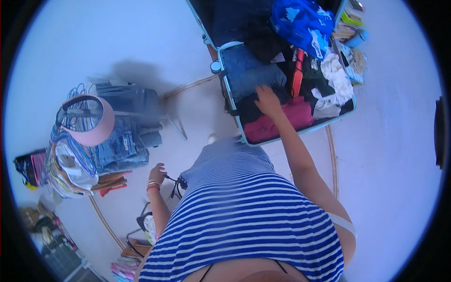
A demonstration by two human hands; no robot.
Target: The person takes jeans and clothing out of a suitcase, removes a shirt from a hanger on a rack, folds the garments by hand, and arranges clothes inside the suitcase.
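Note:
An open light-blue suitcase (pixel 238 127) packed with clothes lies in front of me. My right hand (pixel 268 101) reaches into it, fingers apart, over dark clothing beside folded blue jeans (pixel 244 68). Whether the fingertips touch the cloth I cannot tell. A deep pink garment (pixel 277 123) lies just below that hand. To its right are a red-orange case with a dark strap (pixel 297 80) and crumpled white cloth (pixel 336 77). My left hand (pixel 158 173), with bracelets at the wrist, hangs low at my left side. Its fingers are loosely apart near a black cord (pixel 176 183), holding nothing visible.
At the left stands a pile of folded jeans (pixel 120 141) and hangers (pixel 77 136) with a pink visor (pixel 91 124) on top. A blue printed bag (pixel 303 23) rests across the suitcase's far part. Books (pixel 347 30) and a blue bottle (pixel 358 38) sit beyond its right edge.

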